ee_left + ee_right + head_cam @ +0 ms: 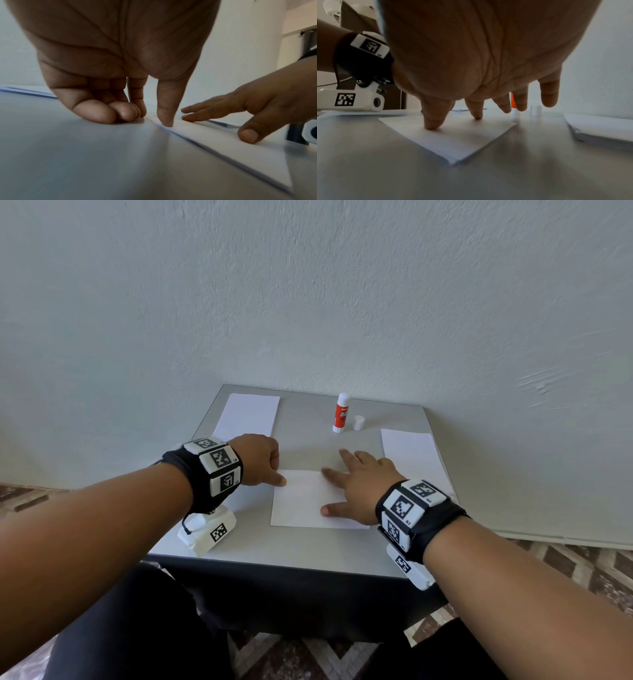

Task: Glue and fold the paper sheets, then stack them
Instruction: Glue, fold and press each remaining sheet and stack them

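A folded white paper sheet [301, 501] [223, 146] [462, 138] lies at the middle of the grey table [308, 549]. My left hand [275, 474] [150, 117] has its fingers curled under, and its thumb tip presses the sheet's far left edge. My right hand [337, 491] [471, 119] lies spread on the sheet's right half, thumb and forefinger tips pressing down, the other fingers lifted. A red and white glue stick [341, 414] [513, 102] stands uncapped behind the sheet, with its white cap [358, 422] [536, 110] beside it.
One pile of white sheets [248, 416] [34, 92] lies at the back left of the table, another pile [411, 460] [599, 128] at the right edge. The table backs onto a pale wall. Its front edge is near my wrists.
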